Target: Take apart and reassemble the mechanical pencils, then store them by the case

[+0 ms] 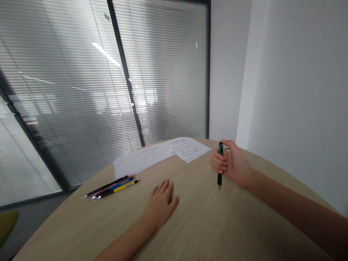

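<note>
My right hand (pixel 231 163) is wrapped round a black pen (pixel 219 179) with a green mark near its top. The pen is upright, tip down, and my thumb rests on its top end. Whether the tip touches the table cannot be made out. My left hand (pixel 161 201) lies palm down on the wooden table (pixel 195 224), fingers stretched and thumb apart, holding nothing. To its left lie several pens side by side, among them a yellow and black pen (pixel 122 187), a blue pen (pixel 119 183) and a black pen (pixel 104 187).
Printed sheets of paper (pixel 146 157) spread along the table's far edge, one sheet (pixel 190 149) overlapping the others. Behind stands a glass partition with blinds (pixel 168 72); a white wall (pixel 299 90) rises on the right. Something small and dark is partly hidden behind my right hand.
</note>
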Action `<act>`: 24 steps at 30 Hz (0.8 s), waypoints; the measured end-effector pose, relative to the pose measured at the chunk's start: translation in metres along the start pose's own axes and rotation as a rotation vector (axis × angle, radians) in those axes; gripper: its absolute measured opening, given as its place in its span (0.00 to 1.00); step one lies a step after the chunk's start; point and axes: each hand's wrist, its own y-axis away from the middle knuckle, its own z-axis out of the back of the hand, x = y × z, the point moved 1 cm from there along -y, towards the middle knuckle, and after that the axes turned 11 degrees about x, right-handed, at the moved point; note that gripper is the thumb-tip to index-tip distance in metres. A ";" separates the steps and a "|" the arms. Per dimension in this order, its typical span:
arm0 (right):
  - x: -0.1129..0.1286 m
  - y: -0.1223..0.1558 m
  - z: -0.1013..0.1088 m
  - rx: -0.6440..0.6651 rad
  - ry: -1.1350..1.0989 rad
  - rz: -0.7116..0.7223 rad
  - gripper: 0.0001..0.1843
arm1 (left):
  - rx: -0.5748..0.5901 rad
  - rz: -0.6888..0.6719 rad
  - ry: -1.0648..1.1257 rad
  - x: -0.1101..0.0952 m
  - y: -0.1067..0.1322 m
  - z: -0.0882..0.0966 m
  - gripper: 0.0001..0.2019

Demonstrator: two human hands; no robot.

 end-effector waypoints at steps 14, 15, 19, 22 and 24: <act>-0.004 -0.003 0.006 -0.002 -0.003 -0.039 0.29 | -0.035 -0.012 0.020 -0.001 0.000 0.000 0.25; -0.004 -0.004 0.006 -0.003 -0.006 -0.032 0.28 | -0.035 -0.015 0.021 -0.002 0.000 0.000 0.25; -0.005 -0.004 0.007 0.017 -0.032 -0.002 0.27 | -0.018 -0.012 0.022 -0.002 0.001 0.001 0.26; -0.006 -0.004 0.007 0.024 -0.037 -0.002 0.27 | -0.003 -0.006 0.019 -0.003 0.001 0.003 0.26; -0.007 -0.004 0.006 0.021 -0.040 -0.012 0.29 | 0.000 -0.004 0.015 -0.004 0.002 0.003 0.26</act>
